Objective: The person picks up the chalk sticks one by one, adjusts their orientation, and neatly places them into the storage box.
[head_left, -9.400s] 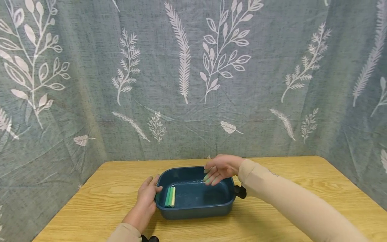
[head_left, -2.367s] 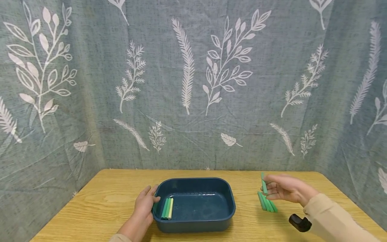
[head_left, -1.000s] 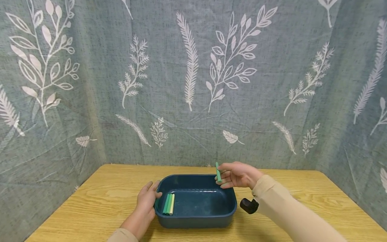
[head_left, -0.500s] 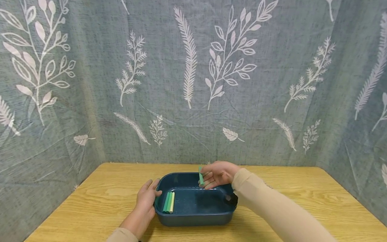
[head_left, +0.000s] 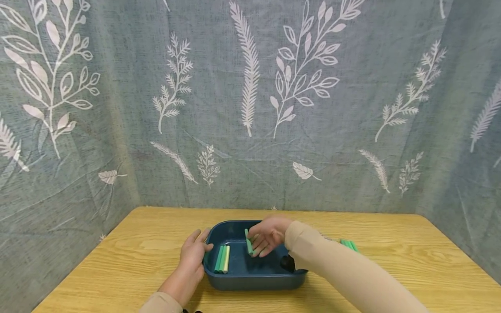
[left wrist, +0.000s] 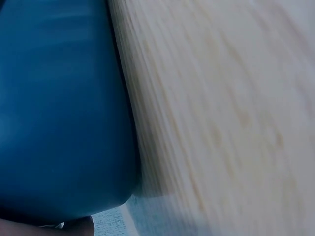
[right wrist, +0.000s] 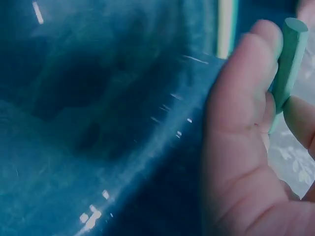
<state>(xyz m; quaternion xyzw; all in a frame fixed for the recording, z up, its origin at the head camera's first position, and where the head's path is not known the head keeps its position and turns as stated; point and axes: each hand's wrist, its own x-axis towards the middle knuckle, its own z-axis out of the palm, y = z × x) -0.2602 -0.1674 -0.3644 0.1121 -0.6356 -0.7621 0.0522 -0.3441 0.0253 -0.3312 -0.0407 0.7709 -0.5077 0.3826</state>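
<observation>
A grey-blue curtain (head_left: 219,174) printed with white sprigs and leaves hangs behind and along both sides of the work area. In front of it stretches a wooden table (head_left: 156,241) with a yellowish grain, and on that sits a deep blue tray (head_left: 256,283) with rounded corners, glossy inside. Two cream sleeves reach in from the near edge, the right sleeve (head_left: 344,269) crossing over the tray's right end, the left sleeve (head_left: 160,303) showing mostly as a cuff. The left hand (head_left: 192,255) lies against the tray's left wall, unclenched, its fingers extended along the outside and its thumb over the rim. The right hand (head_left: 268,237) is above the tray's inside, pinching a stick between thumb and fingers. By its wrist is a small black piece (head_left: 287,263). On the tray floor, near the left wall, three sticks lie side by side, pointing front to back: two green sticks (head_left: 219,259) and, to their right, a pale yellow stick (head_left: 227,259). On the table, beyond the tray's right end, is a bunch of green sticks (head_left: 349,244), partly covered by the right sleeve. The pinched green stick (head_left: 248,242) tilts within the tray's outline, right of the lying three and apart from them; whether its lower end touches the floor, I cannot tell.
</observation>
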